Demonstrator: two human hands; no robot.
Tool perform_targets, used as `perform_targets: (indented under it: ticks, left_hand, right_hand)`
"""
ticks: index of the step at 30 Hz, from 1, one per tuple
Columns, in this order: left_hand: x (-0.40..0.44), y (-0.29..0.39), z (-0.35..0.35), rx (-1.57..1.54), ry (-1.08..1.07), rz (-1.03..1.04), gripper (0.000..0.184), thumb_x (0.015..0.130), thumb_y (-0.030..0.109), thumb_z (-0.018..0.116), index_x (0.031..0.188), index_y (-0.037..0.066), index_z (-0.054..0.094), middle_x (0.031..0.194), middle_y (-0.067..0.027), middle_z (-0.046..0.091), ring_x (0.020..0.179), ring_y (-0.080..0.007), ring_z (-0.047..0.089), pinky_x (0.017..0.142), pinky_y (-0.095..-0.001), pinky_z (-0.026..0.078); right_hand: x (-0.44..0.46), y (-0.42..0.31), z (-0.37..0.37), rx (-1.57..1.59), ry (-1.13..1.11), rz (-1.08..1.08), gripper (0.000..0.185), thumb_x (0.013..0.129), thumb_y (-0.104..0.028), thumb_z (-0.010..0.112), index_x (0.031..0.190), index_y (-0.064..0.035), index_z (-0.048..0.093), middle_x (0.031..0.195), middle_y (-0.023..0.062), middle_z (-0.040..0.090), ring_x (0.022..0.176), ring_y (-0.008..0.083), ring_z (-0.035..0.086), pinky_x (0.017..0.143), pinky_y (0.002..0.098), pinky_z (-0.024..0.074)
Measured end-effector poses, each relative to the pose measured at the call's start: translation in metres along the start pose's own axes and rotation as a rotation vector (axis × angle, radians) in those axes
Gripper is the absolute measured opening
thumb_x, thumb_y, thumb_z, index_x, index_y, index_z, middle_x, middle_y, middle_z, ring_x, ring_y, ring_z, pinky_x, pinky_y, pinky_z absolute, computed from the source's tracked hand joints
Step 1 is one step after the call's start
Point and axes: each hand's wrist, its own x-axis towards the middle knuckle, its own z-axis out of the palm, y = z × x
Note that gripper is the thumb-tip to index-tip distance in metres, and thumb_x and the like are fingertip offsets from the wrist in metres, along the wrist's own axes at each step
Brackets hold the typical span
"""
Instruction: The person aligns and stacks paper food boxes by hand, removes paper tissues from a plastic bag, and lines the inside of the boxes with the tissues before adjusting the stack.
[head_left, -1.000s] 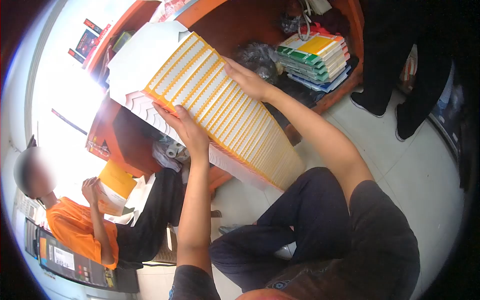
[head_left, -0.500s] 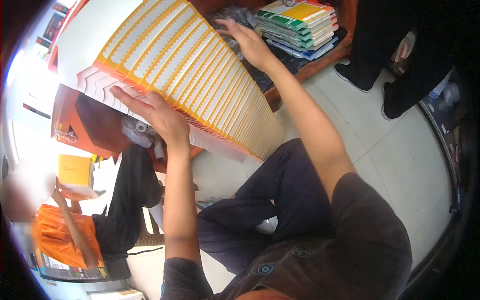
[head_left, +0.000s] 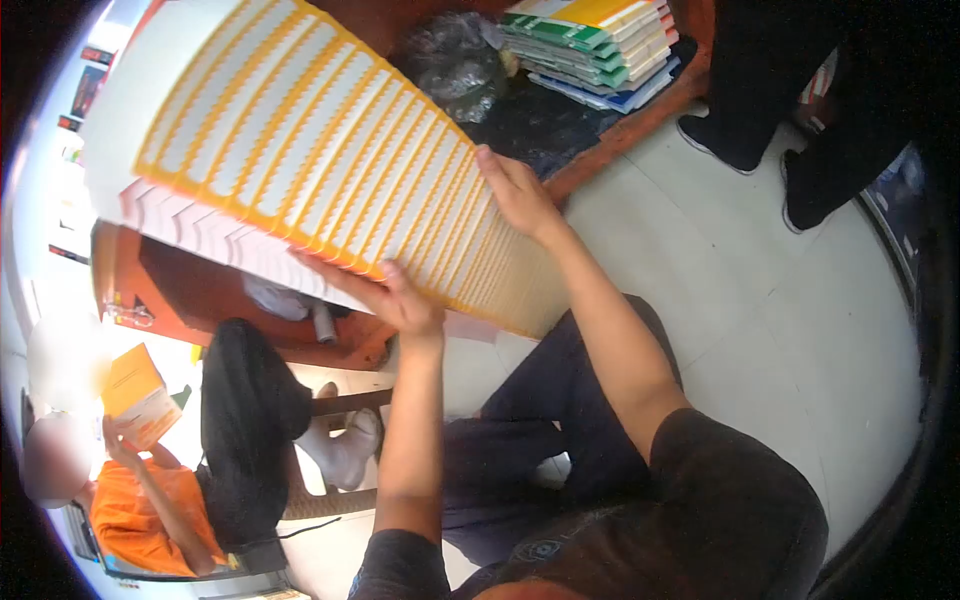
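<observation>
Stack of yellow-edged pieces (head_left: 330, 140): in the head view, a long, slanting row of nested white and yellow layers spans from the upper left down toward the dark-trousered knees (head_left: 560, 370), held between two bare hands; whether its lower end is resting on anything cannot be told.

Progress: the layers appear, on the face of it, already gathered and roughly lined up, with ragged, stepped ends on the pale pink side; whether any squaring or adding remains cannot be judged from here.

Left hand (head_left: 405, 310): grasps loosely, thumb on the yellow-striped face, fingers (head_left: 350, 283) stretched along the pink side, the stack's edge between them.

Right hand (head_left: 520, 200): fingers extended rather than clenched, tips meeting the opposite long edge, so that the stack lies between the two hands.

Reddish shelf (head_left: 645, 118): beyond the right hand, a pile of green, yellow and white booklets (head_left: 590, 40) sits near its right-hand corner, a crumpled dark plastic bag (head_left: 455, 65) just beside.

Bystanders: a seated person in orange (head_left: 150, 515) holds a yellow-and-white booklet (head_left: 140, 395) at left; at right, a person in black trousers (head_left: 765, 80) stands on the pale tiled floor (head_left: 730, 300).
</observation>
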Motion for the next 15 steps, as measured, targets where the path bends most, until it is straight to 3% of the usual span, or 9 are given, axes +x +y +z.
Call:
perform_targets:
  ticks: [3, 6, 9, 13, 15]
  left_hand:
    - [-0.017, -0.002, 0.000, -0.099, 0.086, -0.109, 0.095, 0.105, 0.050, 0.051, 0.165, 0.003, -0.005, 0.173, -0.0199, -0.001, 0.159, -0.0310, 0.008, 0.128, -0.0486, 0.008]
    - [-0.055, -0.021, -0.001, 0.088, 0.073, -0.128, 0.093, 0.106, 0.051, 0.048, 0.165, 0.001, -0.005, 0.172, -0.0213, -0.001, 0.159, -0.0313, 0.008, 0.127, -0.0488, 0.008]
    - [-0.080, -0.016, 0.019, -0.040, 0.072, -0.264, 0.101, 0.104, 0.059, 0.047, 0.163, -0.001, -0.010, 0.172, -0.0199, -0.010, 0.160, -0.0309, -0.006, 0.127, -0.0482, -0.003]
    - [-0.103, -0.024, 0.027, -0.086, 0.133, -0.232, 0.082, 0.110, 0.036, 0.045, 0.165, 0.004, -0.007, 0.172, -0.0207, 0.002, 0.158, -0.0310, 0.011, 0.128, -0.0489, 0.010]
    - [-0.109, -0.024, 0.027, -0.096, 0.134, -0.236, 0.083, 0.109, 0.033, 0.047, 0.165, 0.006, -0.009, 0.172, -0.0196, 0.003, 0.157, -0.0300, 0.014, 0.128, -0.0486, 0.011]
  right_hand:
    - [0.003, 0.027, -0.001, 0.152, -0.094, -0.035, 0.077, 0.110, -0.061, 0.030, 0.126, 0.0058, 0.067, 0.123, 0.0145, 0.071, 0.118, 0.0236, 0.064, 0.106, 0.0348, 0.0443]
    - [0.007, 0.024, -0.003, 0.390, -0.131, -0.047, 0.080, 0.110, -0.062, 0.027, 0.136, 0.0052, 0.062, 0.135, 0.0158, 0.066, 0.127, 0.0213, 0.058, 0.112, 0.0335, 0.0401]
    - [0.008, 0.034, -0.001, 0.403, -0.187, 0.044, 0.082, 0.109, -0.064, 0.026, 0.143, 0.0040, 0.057, 0.144, 0.0159, 0.059, 0.134, 0.0195, 0.053, 0.116, 0.0324, 0.0364]
    - [0.003, 0.049, -0.003, 0.416, -0.277, 0.210, 0.077, 0.109, -0.061, 0.029, 0.144, 0.0017, 0.057, 0.145, 0.0130, 0.059, 0.133, 0.0175, 0.053, 0.115, 0.0321, 0.0375]
    - [-0.001, 0.049, -0.004, 0.445, -0.270, 0.268, 0.072, 0.110, -0.057, 0.031, 0.143, 0.0003, 0.057, 0.143, 0.0106, 0.061, 0.130, 0.0160, 0.055, 0.112, 0.0320, 0.0396]
